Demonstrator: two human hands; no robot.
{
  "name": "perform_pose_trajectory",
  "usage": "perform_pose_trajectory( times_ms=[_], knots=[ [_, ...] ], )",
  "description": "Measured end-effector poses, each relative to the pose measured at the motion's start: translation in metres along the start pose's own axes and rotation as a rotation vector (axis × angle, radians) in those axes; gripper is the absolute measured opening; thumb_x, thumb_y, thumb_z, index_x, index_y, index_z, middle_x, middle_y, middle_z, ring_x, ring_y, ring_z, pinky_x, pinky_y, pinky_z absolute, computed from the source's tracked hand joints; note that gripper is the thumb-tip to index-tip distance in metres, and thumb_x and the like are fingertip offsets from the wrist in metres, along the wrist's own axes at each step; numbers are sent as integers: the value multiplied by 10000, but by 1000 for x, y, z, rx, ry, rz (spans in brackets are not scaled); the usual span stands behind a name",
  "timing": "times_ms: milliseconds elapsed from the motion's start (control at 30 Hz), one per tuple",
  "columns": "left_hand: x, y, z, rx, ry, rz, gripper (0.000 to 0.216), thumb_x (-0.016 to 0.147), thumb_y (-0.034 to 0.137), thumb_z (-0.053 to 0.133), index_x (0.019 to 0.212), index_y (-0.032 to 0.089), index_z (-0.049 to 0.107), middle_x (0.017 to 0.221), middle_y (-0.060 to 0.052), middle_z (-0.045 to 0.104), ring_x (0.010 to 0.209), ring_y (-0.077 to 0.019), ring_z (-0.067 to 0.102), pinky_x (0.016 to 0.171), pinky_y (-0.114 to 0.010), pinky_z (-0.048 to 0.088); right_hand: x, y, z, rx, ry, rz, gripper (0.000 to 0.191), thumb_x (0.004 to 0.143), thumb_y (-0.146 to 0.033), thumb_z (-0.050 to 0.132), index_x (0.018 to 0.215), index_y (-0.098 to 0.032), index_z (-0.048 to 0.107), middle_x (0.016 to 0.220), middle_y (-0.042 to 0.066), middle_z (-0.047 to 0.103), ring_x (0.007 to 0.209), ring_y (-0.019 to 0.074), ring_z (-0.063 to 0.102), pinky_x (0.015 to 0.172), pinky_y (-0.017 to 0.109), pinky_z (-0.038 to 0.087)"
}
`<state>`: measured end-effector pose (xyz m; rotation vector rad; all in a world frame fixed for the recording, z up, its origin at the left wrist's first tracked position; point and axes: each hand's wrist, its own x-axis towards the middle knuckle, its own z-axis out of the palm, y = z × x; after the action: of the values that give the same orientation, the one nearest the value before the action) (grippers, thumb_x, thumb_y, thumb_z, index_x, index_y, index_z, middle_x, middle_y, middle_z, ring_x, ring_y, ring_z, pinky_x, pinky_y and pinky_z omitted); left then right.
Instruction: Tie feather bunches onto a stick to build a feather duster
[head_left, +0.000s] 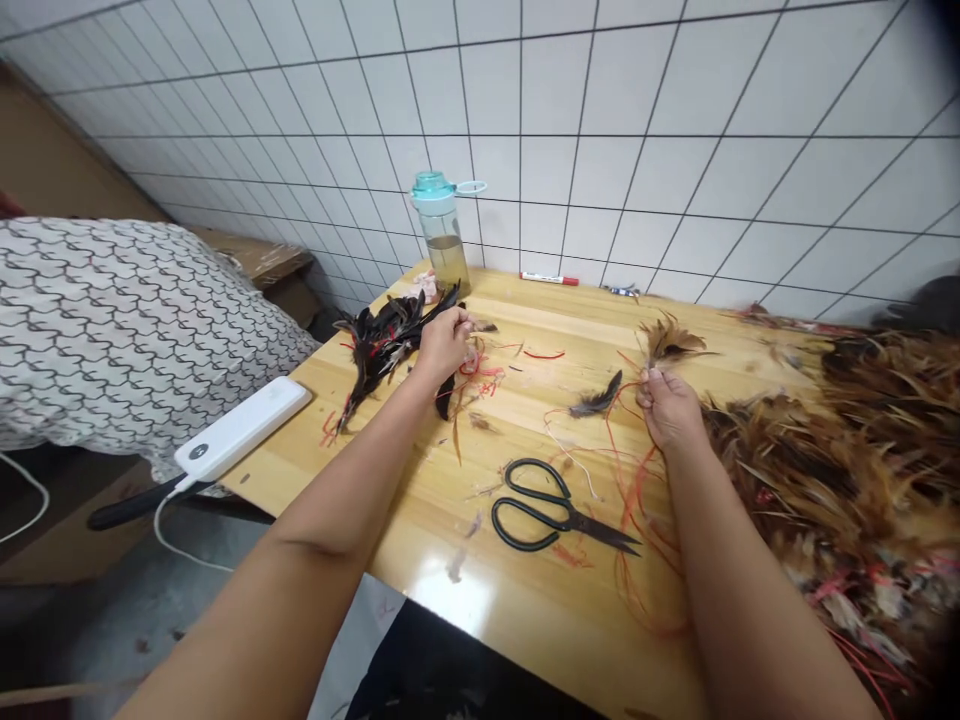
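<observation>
My left hand [445,343] is closed at the right edge of a pile of black feathers [382,335] tied with bits of red string. Its fingertips are pressed together, and what they pinch is hidden. One black feather [445,398] shows just below that wrist. Farther right, my right hand [670,405] pinches the base of a small bunch of brown feathers [670,340], which fans out above the fingers. Red string [636,490] trails in loose loops beneath this hand. A single dark feather [598,397] lies to its left. Black-handled scissors [555,508] rest on the table between my forearms.
A large heap of brown feathers [780,450] covers the table's right side. At the back stand a bottle with a turquoise lid [442,230] and a red-and-white marker [550,279]. A white power bank [244,428] sits at the left edge, beside a patterned cloth [142,330].
</observation>
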<state>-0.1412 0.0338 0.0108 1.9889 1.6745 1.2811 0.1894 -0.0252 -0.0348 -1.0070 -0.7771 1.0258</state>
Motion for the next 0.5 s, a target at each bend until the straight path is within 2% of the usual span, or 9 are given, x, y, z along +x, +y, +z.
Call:
perform_pose_trajectory(
  times_ms=[200,500],
  knots=[
    [0,-9,6,101,139,88,87,809,148,553,781,185,626,901,-62,615,897,-196,557,829,-320,428,2,2,-4,-85,-33,-41,423,541,-498,830,661,-195,560,684,-15,514,518,56,346,392,177,273],
    [-11,1,34,118,-10,243,85,836,138,531,804,204,574,859,-54,640,886,-210,558,839,-348,426,0,2,-2,-164,-66,-70,403,599,-531,784,641,-210,544,659,-16,486,495,64,330,372,191,263]
  ],
)
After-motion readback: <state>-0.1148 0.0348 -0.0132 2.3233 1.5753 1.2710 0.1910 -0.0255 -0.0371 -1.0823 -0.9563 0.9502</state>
